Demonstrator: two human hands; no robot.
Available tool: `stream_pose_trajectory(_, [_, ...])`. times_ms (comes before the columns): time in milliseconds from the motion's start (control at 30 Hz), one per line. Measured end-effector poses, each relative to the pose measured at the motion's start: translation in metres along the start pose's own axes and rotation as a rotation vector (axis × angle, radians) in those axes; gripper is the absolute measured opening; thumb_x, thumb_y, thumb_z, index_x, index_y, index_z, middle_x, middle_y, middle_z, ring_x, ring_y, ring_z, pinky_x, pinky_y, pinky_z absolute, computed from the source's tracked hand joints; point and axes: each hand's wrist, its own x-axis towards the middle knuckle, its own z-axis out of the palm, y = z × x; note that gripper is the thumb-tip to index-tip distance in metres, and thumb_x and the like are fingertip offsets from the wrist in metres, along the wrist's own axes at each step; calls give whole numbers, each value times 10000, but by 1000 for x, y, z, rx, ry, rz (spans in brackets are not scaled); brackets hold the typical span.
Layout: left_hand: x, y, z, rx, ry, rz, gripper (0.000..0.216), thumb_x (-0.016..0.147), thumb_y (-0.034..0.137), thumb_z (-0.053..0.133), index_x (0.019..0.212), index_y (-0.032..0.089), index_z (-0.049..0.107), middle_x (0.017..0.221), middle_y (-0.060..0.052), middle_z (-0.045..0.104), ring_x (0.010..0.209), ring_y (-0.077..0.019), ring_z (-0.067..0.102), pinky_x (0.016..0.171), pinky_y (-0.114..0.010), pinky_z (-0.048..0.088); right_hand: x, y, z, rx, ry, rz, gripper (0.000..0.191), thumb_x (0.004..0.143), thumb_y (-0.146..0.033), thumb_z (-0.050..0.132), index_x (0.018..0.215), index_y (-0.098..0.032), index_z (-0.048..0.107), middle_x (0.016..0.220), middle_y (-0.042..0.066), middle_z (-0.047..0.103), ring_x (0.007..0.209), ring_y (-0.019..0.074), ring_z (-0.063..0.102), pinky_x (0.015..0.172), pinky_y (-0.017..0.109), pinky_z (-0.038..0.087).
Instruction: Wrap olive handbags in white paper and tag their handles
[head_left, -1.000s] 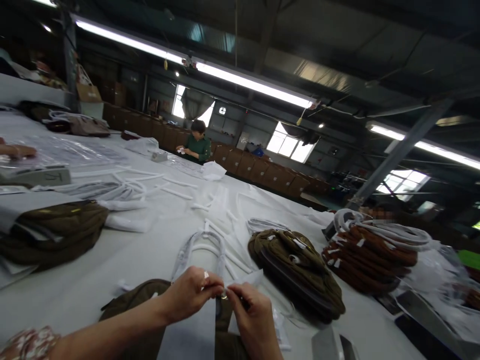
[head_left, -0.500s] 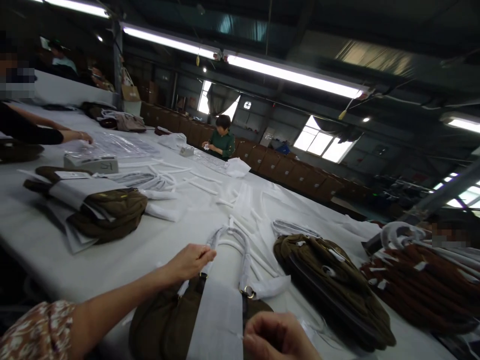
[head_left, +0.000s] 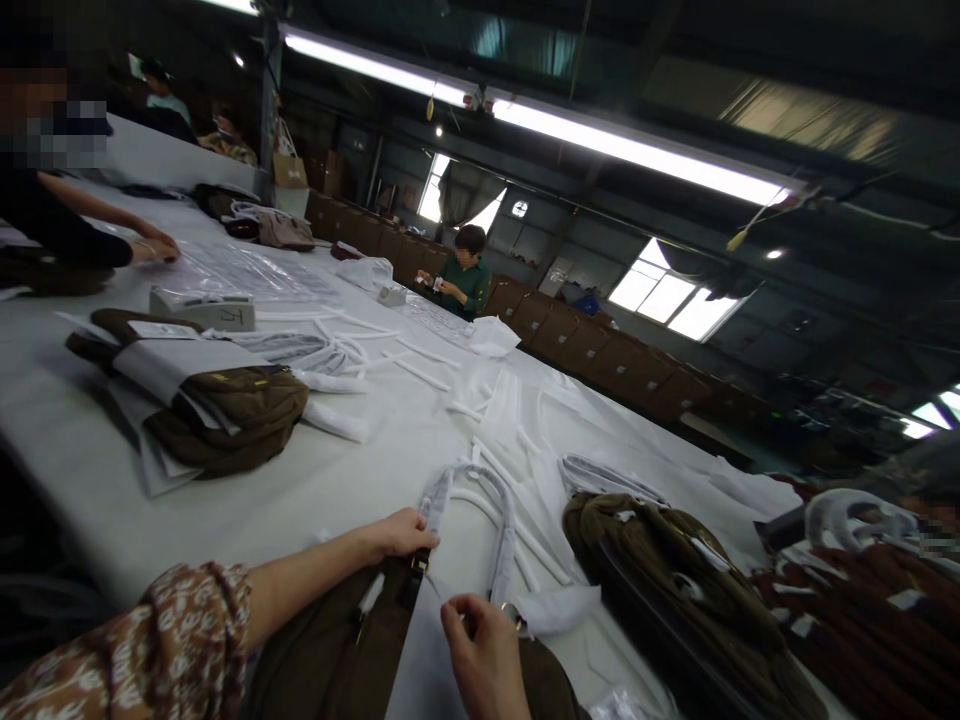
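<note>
An olive-brown handbag [head_left: 322, 650] lies in front of me, with a white paper band [head_left: 424, 650] across its middle. Its handle [head_left: 504, 500] is wrapped in white and arches away from me over the table. My left hand [head_left: 405, 533] is closed on the near left part of that handle, just above a metal buckle. Over the band, beside the ring at the handle's right end, my right hand [head_left: 484, 650] has its fingers curled into a pinch. What they hold, if anything, is too small to make out.
Olive bags [head_left: 675, 590] are stacked on the right, with reddish-brown bags [head_left: 847, 620] beyond. Another banded olive stack [head_left: 217, 400] lies left, near a grey box [head_left: 202, 310]. White wrapping strips [head_left: 517, 420] spread over the white table [head_left: 405, 440]. Co-workers stand at the left and far side.
My right hand has moved up and left, from the band's lower right edge to near the handle's ring. My left hand stays at the handle's left side. The view has shifted slightly.
</note>
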Motion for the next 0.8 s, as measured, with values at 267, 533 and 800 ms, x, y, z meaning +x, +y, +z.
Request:
stream_pose_trajectory(267, [10,-7,4,-343,-43,47,284,906,418,536,842,144,579,739,15,608,580,-94,547,555,-248,469,22,-1,18,-98,-20,27,247,801,-265,504,663,-191,695,638,55,688,601,204,600,572,276,328])
stream_pose_trajectory(533, [-1,-17,-19,-325,-239,180,361,652,463,719,844,170,633,685,27,634,599,-122,535,536,-229,374,43,5,47,-84,-9,65,263,821,-239,488,681,-182,703,702,107,720,663,237,656,595,286,362])
stream_pose_trajectory(800, [-11,-34,-37,-67,-259,210,183,605,302,644,713,166,702,577,29,609,540,-127,473,527,-243,334,47,11,55,-55,12,93,214,796,-209,530,719,-171,726,773,123,738,731,236,677,631,269,399])
